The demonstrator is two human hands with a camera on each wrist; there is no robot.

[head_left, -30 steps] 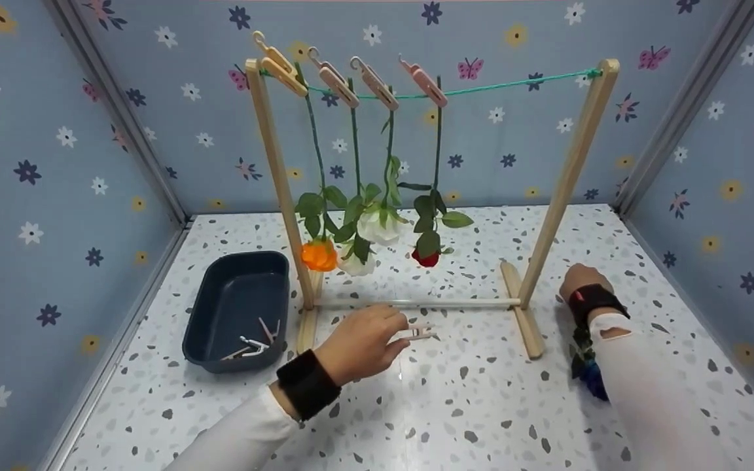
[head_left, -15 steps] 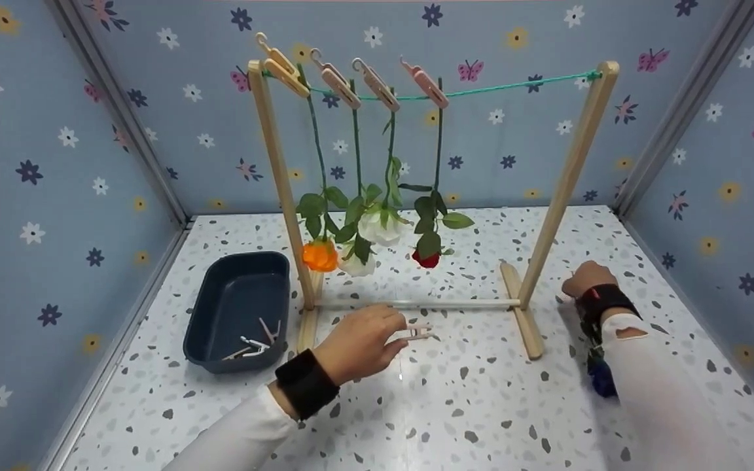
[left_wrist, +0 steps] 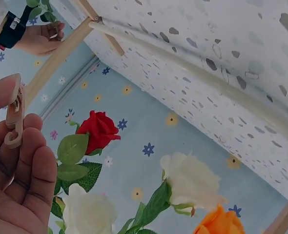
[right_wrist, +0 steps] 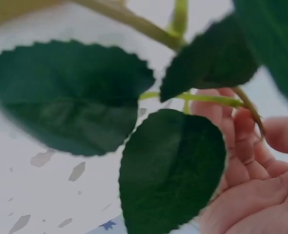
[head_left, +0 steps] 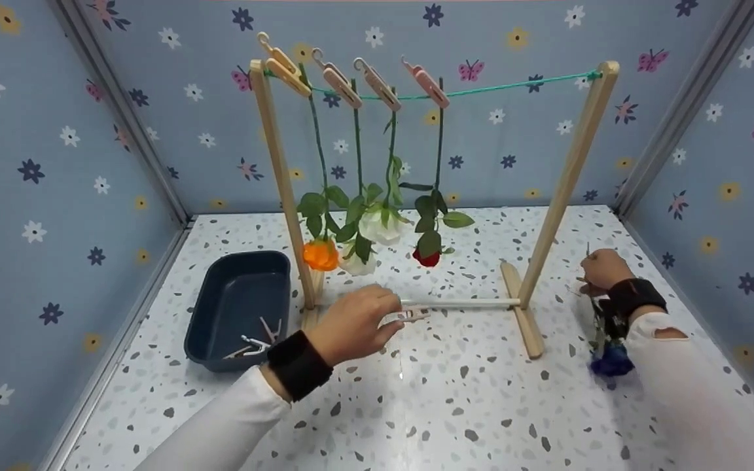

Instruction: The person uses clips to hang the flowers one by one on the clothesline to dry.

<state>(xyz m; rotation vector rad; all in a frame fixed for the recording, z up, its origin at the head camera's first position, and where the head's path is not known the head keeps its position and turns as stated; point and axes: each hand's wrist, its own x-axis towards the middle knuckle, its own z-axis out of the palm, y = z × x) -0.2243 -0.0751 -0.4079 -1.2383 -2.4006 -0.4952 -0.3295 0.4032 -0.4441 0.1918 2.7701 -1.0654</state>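
My left hand (head_left: 357, 324) pinches a pale pink clothespin (head_left: 411, 315) just in front of the rack's low crossbar (head_left: 462, 303); the left wrist view shows the clothespin (left_wrist: 14, 119) between thumb and fingers. My right hand (head_left: 603, 269) grips the stem of a blue rose (head_left: 610, 362), whose bloom hangs down beside my wrist, right of the wooden rack (head_left: 570, 170). Its green leaves (right_wrist: 173, 165) fill the right wrist view, the stem held in my fingers (right_wrist: 241, 146). Several roses hang upside down from pegs on the green line (head_left: 514, 82): orange (head_left: 319, 254), two white (head_left: 377, 227), red (head_left: 425, 258).
A dark blue tray (head_left: 220, 307) with a few clothespins (head_left: 256, 340) lies left of the rack. Flower-patterned blue walls close in the speckled tabletop (head_left: 455, 405) on three sides. The right half of the line carries no pegs.
My right hand has lifted the blue rose up and slightly right, its bloom coming off the table. My left hand has carried the clothespin a little up towards the crossbar.
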